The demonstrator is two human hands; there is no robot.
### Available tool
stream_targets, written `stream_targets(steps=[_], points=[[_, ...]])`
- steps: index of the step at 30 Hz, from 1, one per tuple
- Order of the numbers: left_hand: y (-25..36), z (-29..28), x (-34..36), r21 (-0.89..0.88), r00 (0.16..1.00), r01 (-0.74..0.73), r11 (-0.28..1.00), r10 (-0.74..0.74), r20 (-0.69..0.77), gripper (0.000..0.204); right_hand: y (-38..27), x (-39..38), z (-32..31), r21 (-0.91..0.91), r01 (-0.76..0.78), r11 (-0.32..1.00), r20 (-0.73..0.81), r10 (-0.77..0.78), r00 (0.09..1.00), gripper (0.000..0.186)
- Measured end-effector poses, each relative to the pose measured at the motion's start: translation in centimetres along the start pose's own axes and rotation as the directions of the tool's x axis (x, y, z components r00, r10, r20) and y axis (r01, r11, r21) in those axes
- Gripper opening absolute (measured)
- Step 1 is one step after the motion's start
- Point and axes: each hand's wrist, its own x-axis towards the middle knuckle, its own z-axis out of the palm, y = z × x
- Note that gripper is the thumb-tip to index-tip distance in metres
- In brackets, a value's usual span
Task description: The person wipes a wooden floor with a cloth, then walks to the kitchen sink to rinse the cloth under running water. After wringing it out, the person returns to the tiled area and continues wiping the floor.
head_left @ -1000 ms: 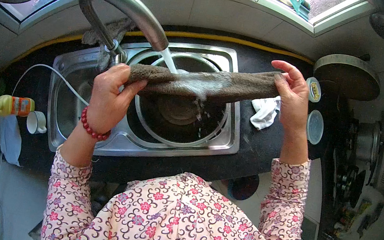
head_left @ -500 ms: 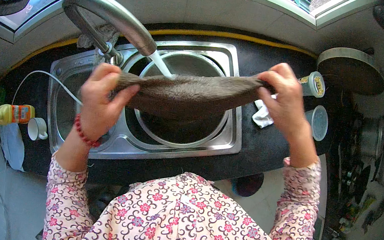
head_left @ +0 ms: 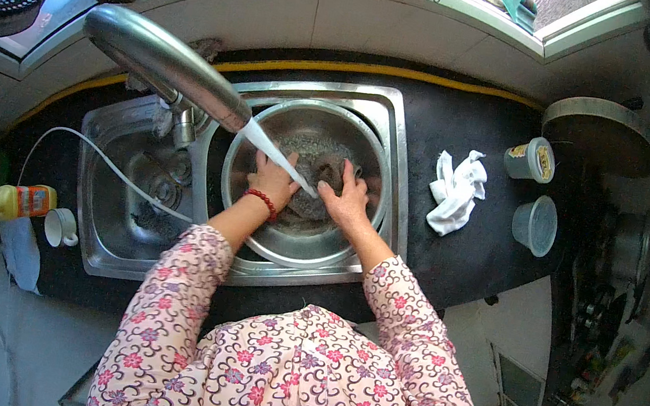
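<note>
A steel basin (head_left: 382,199) stands in the right bowl of the sink, with water in it. Low inside it lies a wet brown cloth (head_left: 331,172), bunched up and partly under water. My left hand (head_left: 275,179), wearing a red bead bracelet, is on the cloth's left part, its fingertips partly lost in the water. From the right, my right hand (head_left: 344,203) grips the cloth between thumb and fingers. A stream from the curved faucet (head_left: 170,65) runs down between my hands onto the cloth.
The left sink bowl (head_left: 122,199) has a white hose across it. A yellow bottle (head_left: 19,202) and white mug (head_left: 61,227) stand at left. To the right are a white cloth (head_left: 457,192), a lidded tub (head_left: 530,160), a clear tub (head_left: 535,224) and a round board (head_left: 600,134).
Both hands have come down and together, lowering the brown cloth from stretched taut under the stream into the basin, where it is now bunched.
</note>
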Motion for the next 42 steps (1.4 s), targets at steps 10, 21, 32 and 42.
stream_targets(steps=[10,21,32,42], points=[[8.1,0.1,-2.0,-0.556,0.842,-0.53,0.64,0.324,-0.43,0.028,3.9,3.1,0.0,0.867,-0.482,-0.129,0.479,-0.049,0.876,0.05],[-1.6,0.9,3.6,-0.075,0.954,-0.009,0.997,-0.014,-0.3,0.048,-1.5,-0.5,-4.0,0.764,-0.473,0.439,0.481,0.102,0.871,0.039],[-0.8,-0.3,3.6,-0.295,0.983,0.037,0.955,0.018,0.18,0.072,-2.1,1.5,0.2,-0.319,0.19,0.928,0.179,-0.138,0.974,0.054],[5.0,-0.7,1.1,-0.515,0.903,-0.374,0.771,0.178,-0.39,0.037,-1.9,0.6,0.3,0.886,-0.461,-0.043,0.463,0.066,0.884,0.041]])
